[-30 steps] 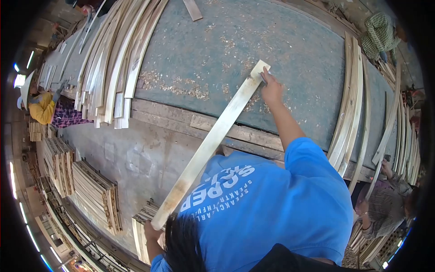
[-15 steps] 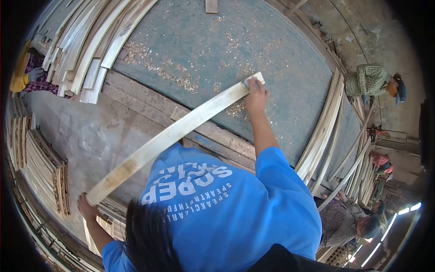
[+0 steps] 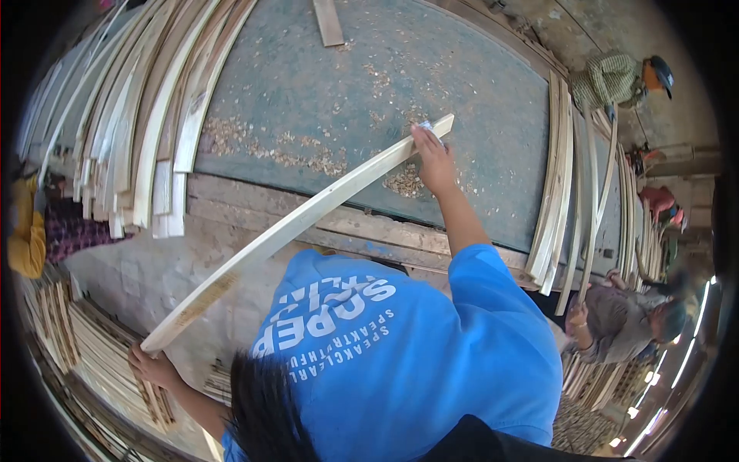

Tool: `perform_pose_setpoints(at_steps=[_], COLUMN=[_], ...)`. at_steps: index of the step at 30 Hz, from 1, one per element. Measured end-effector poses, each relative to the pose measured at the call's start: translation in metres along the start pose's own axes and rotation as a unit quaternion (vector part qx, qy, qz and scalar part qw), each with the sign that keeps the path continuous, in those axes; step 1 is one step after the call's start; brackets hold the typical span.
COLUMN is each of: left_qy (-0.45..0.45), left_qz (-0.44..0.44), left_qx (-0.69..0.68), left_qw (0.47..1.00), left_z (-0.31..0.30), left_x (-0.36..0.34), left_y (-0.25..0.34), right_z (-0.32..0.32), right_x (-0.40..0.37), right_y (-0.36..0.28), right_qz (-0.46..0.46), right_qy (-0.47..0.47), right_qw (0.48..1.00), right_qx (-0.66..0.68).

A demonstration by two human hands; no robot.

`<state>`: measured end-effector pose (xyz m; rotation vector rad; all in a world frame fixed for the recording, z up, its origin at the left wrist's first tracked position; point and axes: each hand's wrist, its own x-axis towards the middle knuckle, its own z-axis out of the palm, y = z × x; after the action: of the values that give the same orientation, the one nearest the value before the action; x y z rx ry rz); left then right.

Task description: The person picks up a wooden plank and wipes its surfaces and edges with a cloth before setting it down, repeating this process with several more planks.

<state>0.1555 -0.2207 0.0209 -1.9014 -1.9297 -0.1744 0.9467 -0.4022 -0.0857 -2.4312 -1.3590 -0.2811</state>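
Note:
A long pale wooden plank (image 3: 308,208) runs diagonally in front of my blue shirt, turned partly on its edge. My left hand (image 3: 156,366) grips its lower-left end. Near its upper-right end, my right hand (image 3: 435,158) has its fingers closed over the plank, with something small and whitish-blue beside the fingertips, too small to make out. That end is above the dark table (image 3: 308,92). Wood shavings (image 3: 404,181) lie on the table below my right hand.
Stacked planks (image 3: 165,100) cover the table's left side, and more strips (image 3: 554,185) lie on the right. A short board (image 3: 328,21) sits at the far edge. People (image 3: 608,81) stand at the right; a yellow sleeve (image 3: 27,235) shows at the left. Piled wood (image 3: 108,346) is lower left.
The plank has rolled more onto its edge, and its lower-left end has dropped slightly with my left hand. The view has turned, shifting the table and stacks.

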Motion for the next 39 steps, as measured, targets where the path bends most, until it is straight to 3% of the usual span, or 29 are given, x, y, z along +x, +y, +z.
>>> perform_pose_setpoints(at_steps=[2,3,7,9,10,12,13,14,16,17,19,20,22,23,24,26,28,30,31,33,34,39], left_qy=[0.036,0.032,0.029,0.06,0.081,0.089,0.097,0.103,0.126,0.122,0.125,0.13,0.126,0.132,0.134,0.058,0.027,-0.028,-0.051,-0.069,-0.098,-0.141], left_qz=[0.003,-0.002,-0.033,-0.031,-0.033,-0.033,-0.038,-0.043,-0.044,-0.039,-0.033,-0.031,-0.01,0.005,0.012,0.016,0.044,0.047,0.049,0.058,0.065,0.095], left_qx=[-0.037,-0.034,-0.07,-0.079,-0.084,-0.091,-0.089,-0.086,-0.098,-0.089,-0.09,-0.091,-0.08,-0.088,-0.089,-0.086,-0.056,-0.039,-0.03,-0.029,-0.027,-0.062], left_qw=[0.999,0.999,0.997,0.995,0.993,0.991,0.991,0.99,0.986,0.988,0.988,0.987,0.989,0.987,0.987,0.994,0.997,0.998,0.997,0.996,0.993,0.984], left_z=[0.005,0.004,-0.015,-0.015,-0.015,-0.021,-0.024,-0.028,-0.036,-0.038,-0.044,-0.045,-0.041,-0.038,-0.043,-0.064,-0.074,-0.089,-0.086,-0.084,-0.085,-0.082], left_x=[0.013,0.02,0.042,0.05,0.054,0.062,0.066,0.069,0.073,0.075,0.076,0.077,0.079,0.081,0.082,0.082,0.083,0.076,0.074,0.069,0.068,0.069], left_y=[0.0,0.003,0.023,0.022,0.021,0.021,0.023,0.026,0.035,0.033,0.037,0.037,0.03,0.026,0.028,0.035,0.032,0.037,0.031,0.023,0.025,0.043], right_z=[0.003,-0.009,-0.019,-0.02,-0.022,-0.027,-0.026,-0.018,-0.007,-0.008,-0.011,-0.014,-0.022,-0.029,-0.026,-0.013,-0.004,0.001,-0.004,-0.016,-0.012,0.02], right_x=[0.0,0.005,0.021,0.007,0.014,0.017,0.022,0.019,0.016,0.01,-0.004,0.0,0.003,0.018,0.022,0.024,0.021,0.008,0.005,0.0,0.004,0.027], right_y=[0.01,0.004,-0.004,-0.026,-0.024,-0.008,0.006,0.01,0.015,0.001,-0.034,-0.03,-0.015,0.0,0.019,0.045,0.025,-0.016,-0.025,-0.034,-0.03,0.019], right_qz=[-0.005,0.06,0.128,-0.092,-0.089,-0.045,0.05,0.056,0.202,0.207,0.057,0.059,-0.033,0.103,0.109,0.154,0.141,0.02,0.022,-0.097,-0.094,0.124], right_qy=[-0.028,-0.035,-0.08,-0.1,-0.091,-0.126,-0.114,-0.11,-0.016,-0.012,-0.078,-0.073,-0.081,-0.12,-0.118,-0.027,-0.029,-0.102,-0.091,-0.173,-0.168,-0.04], right_qw=[0.999,0.998,0.988,0.991,0.992,0.99,0.992,0.992,0.978,0.977,0.991,0.991,0.992,0.969,0.968,0.985,0.988,0.985,0.986,0.975,0.976,0.99], right_qx=[-0.014,0.007,-0.035,-0.019,-0.018,0.049,0.023,0.026,0.038,0.04,0.095,0.098,0.091,0.19,0.191,0.073,0.062,0.135,0.14,0.102,0.106,0.054])
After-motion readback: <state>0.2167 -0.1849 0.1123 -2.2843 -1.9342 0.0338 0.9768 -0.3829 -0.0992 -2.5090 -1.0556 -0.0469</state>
